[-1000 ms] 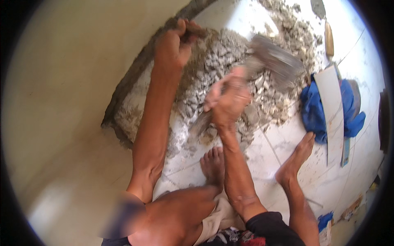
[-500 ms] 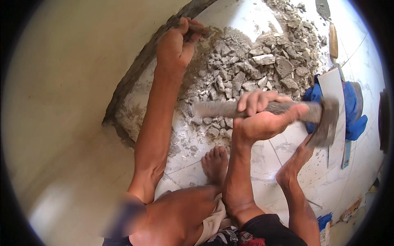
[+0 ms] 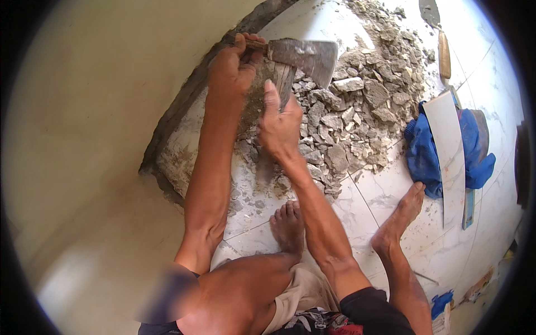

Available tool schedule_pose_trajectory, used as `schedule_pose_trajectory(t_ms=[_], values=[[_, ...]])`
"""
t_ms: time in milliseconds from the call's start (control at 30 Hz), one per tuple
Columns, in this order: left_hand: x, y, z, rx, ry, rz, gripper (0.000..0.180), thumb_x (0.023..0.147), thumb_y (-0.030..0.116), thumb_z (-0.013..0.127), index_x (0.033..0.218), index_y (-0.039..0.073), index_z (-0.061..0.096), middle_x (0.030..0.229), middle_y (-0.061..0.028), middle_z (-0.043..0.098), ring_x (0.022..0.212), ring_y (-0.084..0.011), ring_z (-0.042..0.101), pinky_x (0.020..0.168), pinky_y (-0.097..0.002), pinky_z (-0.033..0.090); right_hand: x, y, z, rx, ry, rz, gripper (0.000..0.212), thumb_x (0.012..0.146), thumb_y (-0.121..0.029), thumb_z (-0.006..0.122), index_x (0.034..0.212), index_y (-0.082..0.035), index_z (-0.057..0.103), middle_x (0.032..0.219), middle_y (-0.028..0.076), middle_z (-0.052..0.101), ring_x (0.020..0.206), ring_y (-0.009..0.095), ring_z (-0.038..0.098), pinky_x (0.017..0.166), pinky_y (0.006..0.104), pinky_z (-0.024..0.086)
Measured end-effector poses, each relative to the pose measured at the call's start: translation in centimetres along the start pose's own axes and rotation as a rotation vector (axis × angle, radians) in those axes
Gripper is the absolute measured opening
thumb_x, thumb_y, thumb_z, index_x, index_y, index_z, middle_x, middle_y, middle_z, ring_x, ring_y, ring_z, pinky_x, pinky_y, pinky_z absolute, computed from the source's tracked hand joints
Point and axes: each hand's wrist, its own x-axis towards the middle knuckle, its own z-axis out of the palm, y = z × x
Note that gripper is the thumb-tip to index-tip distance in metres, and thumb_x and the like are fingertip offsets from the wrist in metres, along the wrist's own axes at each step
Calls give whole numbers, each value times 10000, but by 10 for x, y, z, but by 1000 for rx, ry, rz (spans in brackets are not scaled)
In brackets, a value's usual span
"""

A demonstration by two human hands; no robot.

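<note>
Near the wall's foot my left hand (image 3: 233, 68) is closed around a short rusty chisel (image 3: 255, 44), held nearly flat along the rough channel at the wall (image 3: 220, 56). My right hand (image 3: 281, 124) grips the wooden handle of a hatchet (image 3: 301, 56). The hatchet's blunt back meets the chisel's end, and its flared blade points right, over the rubble. Most of the chisel's working end is hidden behind my left fingers. Broken grey mortar rubble (image 3: 340, 111) lies heaped just right of both hands.
A trowel (image 3: 444, 54) with a wooden handle lies at the far right. Below it, a blue cloth (image 3: 421, 151) sits under a narrow white tile strip (image 3: 446, 145). My bare feet (image 3: 288, 226) rest on white marbled floor tiles (image 3: 357, 240).
My right hand has swung the hatchet up and left, from above the tiles to the chisel's end. My left hand keeps its grip on the chisel, nearly in place.
</note>
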Motion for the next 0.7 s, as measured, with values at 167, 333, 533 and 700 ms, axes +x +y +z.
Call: schedule_pose_trajectory(t_ms=[167,333,533,700], values=[[-5,11,-9,29,7,5,161,994,141,542,1007,-14,583,956,-127,646,934,-246,613,844,-352,482,-6,25,-53,1192,-138,412,449,995,-502,482,874,-78,568,569,13,531,441,115,514,373,317,463],[11,-3,-19,22,-8,7,166,979,168,570,993,8,611,945,-114,660,899,-217,620,807,-328,493,-18,28,-19,267,-306,300,462,1023,-454,439,861,-36,551,589,16,475,472,124,483,416,294,399],[-16,-6,-26,142,-148,-94,162,959,177,613,996,20,627,938,-102,669,895,-214,628,855,-355,504,-8,-9,-50,562,-315,701,373,1029,-420,457,850,-96,413,498,-7,401,355,90,389,310,250,330],[-19,-10,7,182,-167,-12,215,946,243,643,975,30,649,946,-70,658,937,-155,581,885,-275,448,-3,-9,-58,578,-361,727,380,1038,-413,437,821,-107,378,504,11,401,351,90,374,303,252,322]])
